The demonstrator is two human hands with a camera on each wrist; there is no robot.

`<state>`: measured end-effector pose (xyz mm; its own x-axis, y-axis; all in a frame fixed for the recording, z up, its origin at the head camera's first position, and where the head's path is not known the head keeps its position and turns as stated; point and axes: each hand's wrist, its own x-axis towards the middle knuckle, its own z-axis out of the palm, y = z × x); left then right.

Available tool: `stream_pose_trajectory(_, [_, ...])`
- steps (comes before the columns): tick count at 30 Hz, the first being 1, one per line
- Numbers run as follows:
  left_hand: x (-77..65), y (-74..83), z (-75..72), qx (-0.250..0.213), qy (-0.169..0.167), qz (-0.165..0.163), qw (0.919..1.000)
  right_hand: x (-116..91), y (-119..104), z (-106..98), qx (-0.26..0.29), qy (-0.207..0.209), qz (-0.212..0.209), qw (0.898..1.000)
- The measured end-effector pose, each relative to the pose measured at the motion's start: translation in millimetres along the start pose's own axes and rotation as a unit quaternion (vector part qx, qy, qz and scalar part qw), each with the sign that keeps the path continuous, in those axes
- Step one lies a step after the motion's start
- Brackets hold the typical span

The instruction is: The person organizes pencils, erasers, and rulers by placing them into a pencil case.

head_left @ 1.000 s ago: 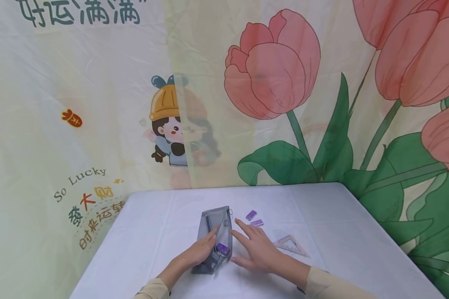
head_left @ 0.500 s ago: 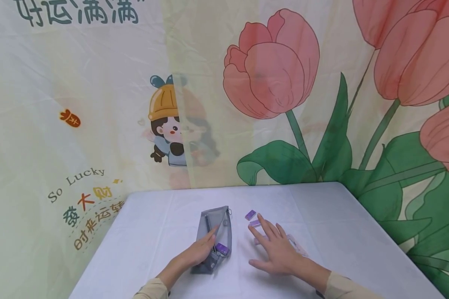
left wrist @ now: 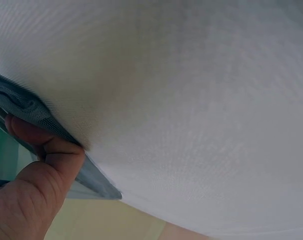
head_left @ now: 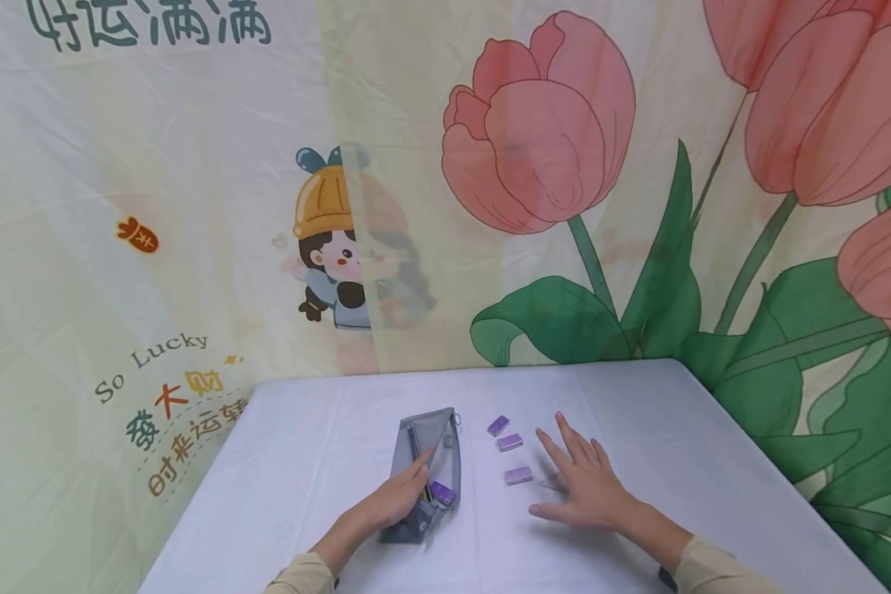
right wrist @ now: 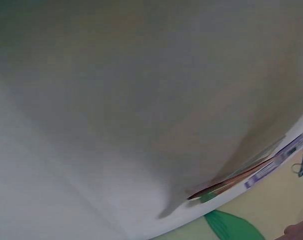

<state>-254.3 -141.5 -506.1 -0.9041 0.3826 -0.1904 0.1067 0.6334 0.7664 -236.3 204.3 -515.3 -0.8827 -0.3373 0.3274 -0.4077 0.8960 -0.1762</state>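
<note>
A grey mesh pencil pouch lies on the white table, its zipper pull at the far corner. Inside show a dark pen and a purple block. My left hand grips the pouch's left side; in the left wrist view, thumb and fingers pinch its edge. To the right, my right hand is spread and holds nothing. It partly covers a clear triangle ruler. Three small purple eraser-like blocks lie between pouch and right hand: the farthest block, the middle block and the nearest block.
A white cloth covers the table, whose far edge meets a printed curtain with tulips and cartoon figures. In the right wrist view, the ruler and a purple block show low along the table.
My right hand has moved right, away from the pouch, and now overlaps the triangle ruler. The nearest purple block has come into view. My left hand stays on the pouch.
</note>
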Motion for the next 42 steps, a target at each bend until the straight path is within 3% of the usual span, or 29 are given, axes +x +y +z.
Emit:
stream_pose_trajectory(15, [-1.6,-1.7,-1.2,-0.003,0.006,0.004,1.0000,10,41,-1,-0.008,0.006,0.011,1.000])
stream_pose_trajectory(27, [-1.3,-5.2,0.4,-0.011,0.002,-0.006,0.9999,23,58,6,0.001,-0.016,0.025,1.000])
stream_pose_trajectory(38, [-1.3,-1.3,0.3,-0.009,0.001,0.003,1.0000,47,50,12,0.113,-0.082,0.040,0.989])
stream_pose_trajectory(42, [-2.8,2.0,-0.4,-0.006,0.001,0.005,1.0000,57,48,14,0.146,-0.083,0.020,0.986])
